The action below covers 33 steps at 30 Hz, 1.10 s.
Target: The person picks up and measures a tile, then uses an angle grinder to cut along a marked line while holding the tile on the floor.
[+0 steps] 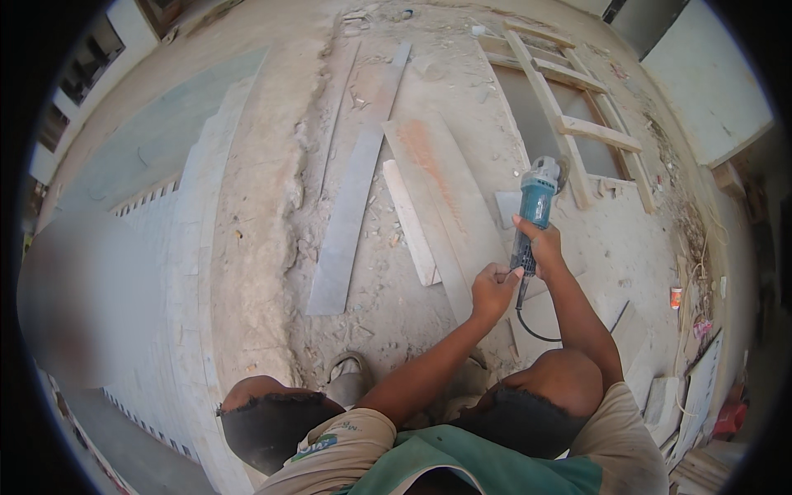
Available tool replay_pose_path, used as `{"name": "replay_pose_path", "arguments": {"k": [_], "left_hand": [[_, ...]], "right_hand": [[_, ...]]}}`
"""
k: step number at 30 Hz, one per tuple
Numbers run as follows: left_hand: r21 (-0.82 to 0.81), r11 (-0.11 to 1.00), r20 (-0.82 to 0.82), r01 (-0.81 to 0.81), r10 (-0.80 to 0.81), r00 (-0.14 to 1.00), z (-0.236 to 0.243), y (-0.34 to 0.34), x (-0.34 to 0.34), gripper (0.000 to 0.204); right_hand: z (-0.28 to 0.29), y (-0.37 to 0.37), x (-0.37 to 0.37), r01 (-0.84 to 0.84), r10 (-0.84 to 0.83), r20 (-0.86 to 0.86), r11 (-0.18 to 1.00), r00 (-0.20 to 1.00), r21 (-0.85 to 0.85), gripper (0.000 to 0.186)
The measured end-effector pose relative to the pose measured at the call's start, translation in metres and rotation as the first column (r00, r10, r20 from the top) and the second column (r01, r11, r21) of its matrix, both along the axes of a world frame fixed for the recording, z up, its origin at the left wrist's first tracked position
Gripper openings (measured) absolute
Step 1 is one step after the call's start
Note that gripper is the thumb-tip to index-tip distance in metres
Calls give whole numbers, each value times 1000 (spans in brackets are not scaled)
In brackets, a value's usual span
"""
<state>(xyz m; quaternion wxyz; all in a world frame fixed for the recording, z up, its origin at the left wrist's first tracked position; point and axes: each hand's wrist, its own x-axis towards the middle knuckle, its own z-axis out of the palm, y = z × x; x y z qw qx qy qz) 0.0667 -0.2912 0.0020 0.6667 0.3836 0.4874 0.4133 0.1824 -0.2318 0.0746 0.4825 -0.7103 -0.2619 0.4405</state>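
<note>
A teal and grey angle grinder (538, 202) points away from me, its grey head and round disc (563, 175) at the far end. My right hand (543, 247) is wrapped around its dark rear body. At the tail of the tool, near where the black cord (528, 323) comes out, my left hand (495, 290) is closed with thumb and fingertips against the casing. What exactly those left fingertips press is hard to make out. Below and left of the grinder lies a long tile slab (441, 190) with an orange-brown smear.
A narrow grey strip (351, 219) and a white-edged piece (410, 223) lie left of the slab. A wooden ladder-like frame (561, 82) rests at the far right. Stacked tiles (186, 272) and a blurred person (78, 297) are leftward. An orange cup (676, 298) stands right.
</note>
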Motion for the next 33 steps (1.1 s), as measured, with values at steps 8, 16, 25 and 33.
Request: {"name": "replay_pose_path", "arguments": {"k": [8, 16, 25, 33], "left_hand": [[-14, 997, 49, -81, 82, 995, -3, 8, -3, 36], [-41, 991, 136, -126, 130, 982, 3, 18, -12, 35], [286, 942, -684, -176, 329, 651, -35, 70, -70, 61], [147, 951, -636, -272, 301, 711, -90, 94, -75, 70]], "right_hand": [[-9, 20, -4, -78, 78, 26, 997, 997, 2, 39], [-3, 36, -21, -113, 116, 79, 993, 990, -41, 35], [-6, 58, -30, -131, 135, 76, 990, 988, -48, 42], [13, 132, -82, -366, 377, 84, 922, 922, -129, 44]]}}
